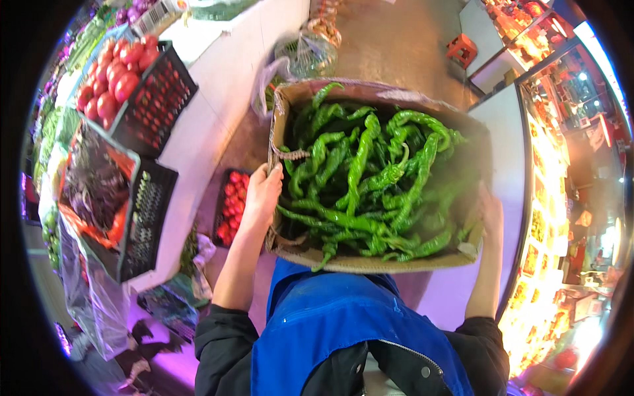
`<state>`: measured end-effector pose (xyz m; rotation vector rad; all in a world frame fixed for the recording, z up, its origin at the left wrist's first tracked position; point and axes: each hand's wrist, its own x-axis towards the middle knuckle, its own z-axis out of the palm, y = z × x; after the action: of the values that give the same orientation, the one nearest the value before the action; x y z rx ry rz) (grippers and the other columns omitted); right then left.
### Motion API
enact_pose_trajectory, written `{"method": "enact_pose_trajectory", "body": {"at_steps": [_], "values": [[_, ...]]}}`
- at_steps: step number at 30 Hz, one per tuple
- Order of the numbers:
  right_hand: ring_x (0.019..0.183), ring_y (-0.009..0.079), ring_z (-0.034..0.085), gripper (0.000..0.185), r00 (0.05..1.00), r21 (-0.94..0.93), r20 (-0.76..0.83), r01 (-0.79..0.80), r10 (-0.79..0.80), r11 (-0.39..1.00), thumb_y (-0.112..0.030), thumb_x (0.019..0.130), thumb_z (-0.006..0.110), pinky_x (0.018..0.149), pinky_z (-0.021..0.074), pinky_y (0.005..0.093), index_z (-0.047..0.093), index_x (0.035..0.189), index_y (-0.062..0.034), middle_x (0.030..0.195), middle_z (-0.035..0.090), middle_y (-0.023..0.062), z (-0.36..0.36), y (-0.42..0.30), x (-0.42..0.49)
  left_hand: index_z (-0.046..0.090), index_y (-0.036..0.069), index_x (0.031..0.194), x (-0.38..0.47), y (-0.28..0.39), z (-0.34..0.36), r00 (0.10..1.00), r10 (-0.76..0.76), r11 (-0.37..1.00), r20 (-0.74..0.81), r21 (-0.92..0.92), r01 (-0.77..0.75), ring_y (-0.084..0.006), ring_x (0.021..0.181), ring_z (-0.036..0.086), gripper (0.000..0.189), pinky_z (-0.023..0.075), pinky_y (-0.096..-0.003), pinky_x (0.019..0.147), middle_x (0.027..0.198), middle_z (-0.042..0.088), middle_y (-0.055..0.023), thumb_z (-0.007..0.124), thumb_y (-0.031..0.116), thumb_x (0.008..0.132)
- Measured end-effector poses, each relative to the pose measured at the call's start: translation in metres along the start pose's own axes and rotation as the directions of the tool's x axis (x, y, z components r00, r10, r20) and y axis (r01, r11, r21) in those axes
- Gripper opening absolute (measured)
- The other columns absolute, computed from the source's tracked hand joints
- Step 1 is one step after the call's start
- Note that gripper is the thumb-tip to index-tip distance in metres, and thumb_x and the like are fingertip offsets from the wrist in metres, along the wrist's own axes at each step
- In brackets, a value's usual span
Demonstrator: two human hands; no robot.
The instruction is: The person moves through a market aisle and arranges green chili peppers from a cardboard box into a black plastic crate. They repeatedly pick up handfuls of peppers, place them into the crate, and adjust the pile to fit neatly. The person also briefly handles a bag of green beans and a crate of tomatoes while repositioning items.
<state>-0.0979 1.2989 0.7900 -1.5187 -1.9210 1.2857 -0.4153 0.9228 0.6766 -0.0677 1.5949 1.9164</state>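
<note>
Held in front of my blue apron is an open cardboard box (346, 265), filled with long, wrinkled green chili peppers (366, 163). My left hand (265, 190) grips the box's left side, its thumb over the edge by a torn strip of cardboard. On the opposite side, my right hand (489, 210) is shut on the box wall; a blurred patch of the view partly veils it and the peppers near it. One pepper hangs over the near rim. The bottom of the box is hidden.
Left, a white counter holds a black crate (158, 94) of tomatoes and another black crate (148, 218) of dark leafy greens. A low crate of small red produce (235, 203) and bagged goods (307, 54) stand beside the aisle. A lit display case (535, 237) lines the right; an orange stool (461, 50) stands ahead.
</note>
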Motion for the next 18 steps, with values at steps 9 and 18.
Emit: {"method": "enact_pose_trajectory", "body": {"at_steps": [9,18], "values": [[0.053,0.0056,0.034,0.034,0.979,0.14,0.18,0.07,-0.095,0.988,-0.036,0.101,0.057,0.049,0.0278,0.024,0.056,0.08,-0.0092,0.061,0.038,-0.0069,0.023,-0.071,0.118,0.057,0.007,0.087,0.137,0.117,0.038,0.993,0.031,0.999,0.118,0.025,-0.034,-0.0043,0.06,0.041,0.021,0.0333,-0.0221,0.052,0.073,0.049,0.0053,0.061,0.024,0.098],[0.05,0.0052,0.031,0.036,0.937,0.105,0.323,0.102,-0.131,0.989,-0.039,0.1,0.058,0.046,0.0243,0.0238,0.052,0.08,-0.0094,0.059,0.035,-0.0065,0.08,-0.125,0.271,0.058,0.003,0.095,0.254,0.175,0.067,0.997,-0.075,0.978,0.027,0.197,0.068,-0.0067,0.063,0.045,0.029,0.0362,-0.0238,0.053,0.075,0.051,0.0022,0.069,0.03,0.092]]}}
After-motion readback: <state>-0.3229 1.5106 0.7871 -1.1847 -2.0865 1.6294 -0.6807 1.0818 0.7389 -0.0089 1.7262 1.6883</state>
